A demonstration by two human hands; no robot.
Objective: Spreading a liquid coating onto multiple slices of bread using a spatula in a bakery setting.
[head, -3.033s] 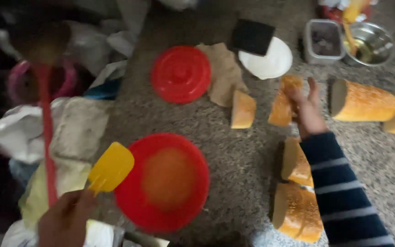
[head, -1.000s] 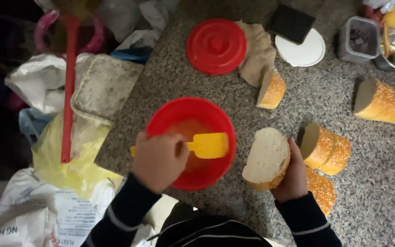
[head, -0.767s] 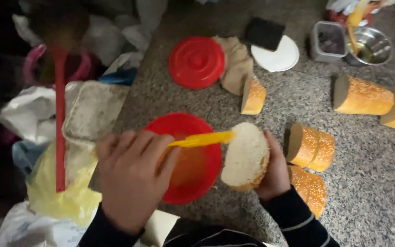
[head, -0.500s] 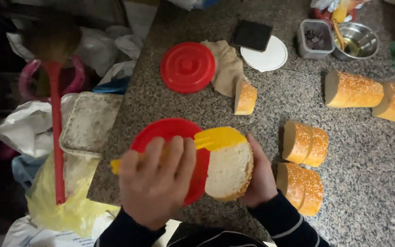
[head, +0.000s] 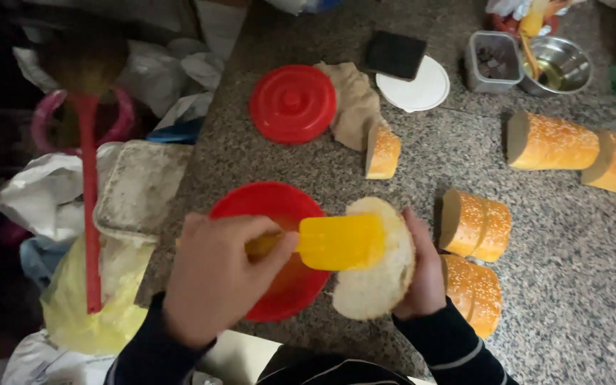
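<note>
My left hand (head: pixel 219 274) grips a yellow spatula (head: pixel 340 242) by its handle, the flat blade lying across the cut face of a bread piece (head: pixel 379 274). My right hand (head: pixel 425 267) holds that bread piece from the right side, cut face turned up. Both hover over the right edge of a red bowl (head: pixel 262 203) holding an orange spread, on the speckled granite counter (head: pixel 579 285).
A red lid (head: pixel 292 103), brown cloth (head: pixel 354 100), white lid (head: pixel 415 89) and dark sponge (head: pixel 393 53) lie farther back. Several sesame bread pieces (head: pixel 475 224) sit right of my hands. Metal bowl (head: pixel 557 68) and small tub (head: pixel 492 60) at back right. Bags and a red-handled broom (head: pixel 88 207) crowd the left.
My right hand picked up a bread piece and brought it beside the bowl. My left hand lifted the spatula from the bowl and laid its blade onto the bread's cut face.
</note>
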